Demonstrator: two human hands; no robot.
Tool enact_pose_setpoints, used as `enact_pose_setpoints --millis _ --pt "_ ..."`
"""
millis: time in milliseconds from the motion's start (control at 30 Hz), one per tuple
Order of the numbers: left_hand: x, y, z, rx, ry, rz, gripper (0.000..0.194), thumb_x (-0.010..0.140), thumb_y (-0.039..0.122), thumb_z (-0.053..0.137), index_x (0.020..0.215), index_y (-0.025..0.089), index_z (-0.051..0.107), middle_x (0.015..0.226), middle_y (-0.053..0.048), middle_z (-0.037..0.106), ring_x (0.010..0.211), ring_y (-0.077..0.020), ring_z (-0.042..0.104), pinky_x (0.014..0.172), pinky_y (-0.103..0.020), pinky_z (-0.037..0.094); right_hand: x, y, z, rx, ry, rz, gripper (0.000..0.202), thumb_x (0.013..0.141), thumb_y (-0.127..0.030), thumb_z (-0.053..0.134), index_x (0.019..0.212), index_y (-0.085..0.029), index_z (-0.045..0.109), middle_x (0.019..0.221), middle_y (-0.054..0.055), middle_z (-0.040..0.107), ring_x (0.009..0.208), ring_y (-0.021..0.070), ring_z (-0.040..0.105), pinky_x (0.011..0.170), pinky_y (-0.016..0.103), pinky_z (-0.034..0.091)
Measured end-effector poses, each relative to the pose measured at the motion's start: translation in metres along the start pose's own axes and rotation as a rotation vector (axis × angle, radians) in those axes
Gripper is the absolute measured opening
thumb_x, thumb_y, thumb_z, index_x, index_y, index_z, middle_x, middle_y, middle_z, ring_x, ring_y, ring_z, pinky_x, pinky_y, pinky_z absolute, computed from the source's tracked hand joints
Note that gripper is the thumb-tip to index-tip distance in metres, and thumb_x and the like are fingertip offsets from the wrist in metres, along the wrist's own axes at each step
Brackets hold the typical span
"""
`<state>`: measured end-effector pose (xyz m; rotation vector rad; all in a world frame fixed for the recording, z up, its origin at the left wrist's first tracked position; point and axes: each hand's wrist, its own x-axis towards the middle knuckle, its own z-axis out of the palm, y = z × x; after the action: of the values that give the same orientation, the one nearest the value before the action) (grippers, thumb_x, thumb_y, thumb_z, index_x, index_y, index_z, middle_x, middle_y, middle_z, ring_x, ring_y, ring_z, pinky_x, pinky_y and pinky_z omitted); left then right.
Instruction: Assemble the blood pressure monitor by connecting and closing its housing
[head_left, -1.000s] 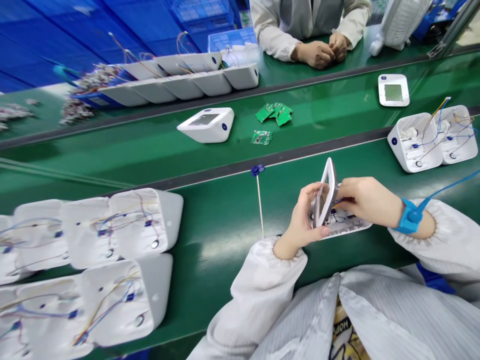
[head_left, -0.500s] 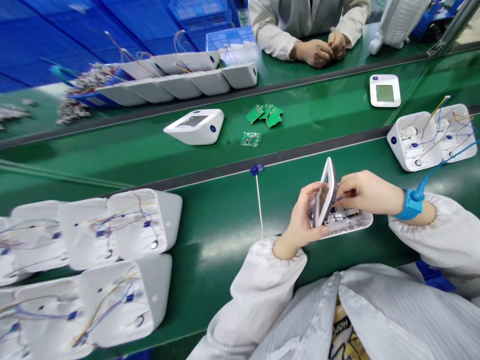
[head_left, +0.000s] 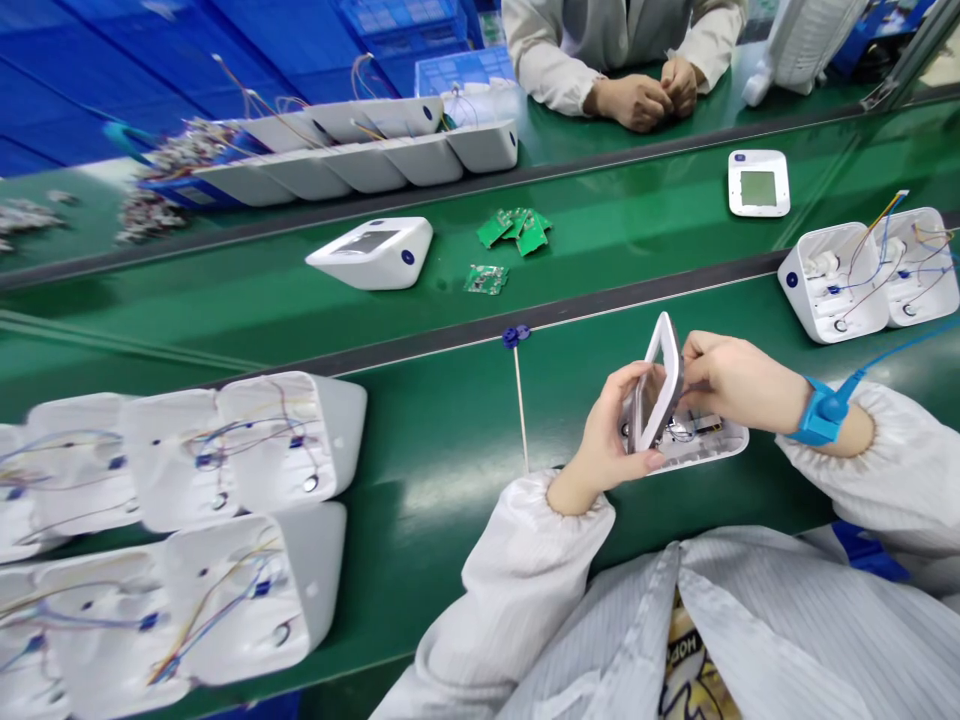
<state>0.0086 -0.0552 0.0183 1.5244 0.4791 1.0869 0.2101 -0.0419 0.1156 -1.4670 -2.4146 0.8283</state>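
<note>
The open housing (head_left: 716, 452) lies on the table (head_left: 439, 440), with the panel (head_left: 662, 400) tilted up over its left part. The left hand (head_left: 600, 435) has its fingers clamped on the panel's edges. The right hand (head_left: 742, 375) reaches in behind the panel, above the housing; its fingertips are hidden, so I cannot tell what they pinch. The step in hand looks like fine work at the panel's back, perhaps with the wires (head_left: 681, 430). The next move calls for a steady panel, slack wires and room for the right fingers.
</note>
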Motion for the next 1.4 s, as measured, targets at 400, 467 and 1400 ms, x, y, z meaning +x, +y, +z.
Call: enact_pose_setpoints --millis 400,467,1400 --pt "0.002 -0.001 -0.002 0.032 -0.018 0.027 0.091 0.071 0.07 0.075 0.141 0.023 0.04 0.133 -0.014 0.052 0.122 -0.0329 0.052 0.108 -0.049 0.039 0.003 0.006 -0.007 0.225 -0.144 0.074 0.015 0.08 -0.017 0.064 0.084 -0.021 0.078 0.075 0.001 0.072 0.067 0.0138 0.063 0.063 0.024 0.043" --pt "0.002 0.001 -0.001 0.024 -0.019 0.034 0.09 0.072 0.069 0.075 0.14 0.023 0.04 0.132 -0.013 0.052 0.121 -0.0322 0.053 0.108 -0.047 0.039 0.004 0.007 -0.006 0.271 -0.167 0.103 0.012 0.08 -0.019 0.066 0.083 -0.02 0.077 0.074 0.0 0.073 0.067 0.0142 0.065 0.063 0.023 0.045" --pt "0.008 0.016 0.013 0.519 0.024 0.063 0.078 0.067 0.047 0.081 0.131 0.023 0.044 0.136 -0.016 0.048 0.125 -0.0343 0.052 0.104 -0.051 0.043 0.008 0.021 0.021 -0.235 0.064 -0.048 0.015 0.083 -0.028 0.069 0.091 -0.015 0.068 0.098 0.012 0.066 0.091 0.0271 0.055 0.068 0.035 0.039"
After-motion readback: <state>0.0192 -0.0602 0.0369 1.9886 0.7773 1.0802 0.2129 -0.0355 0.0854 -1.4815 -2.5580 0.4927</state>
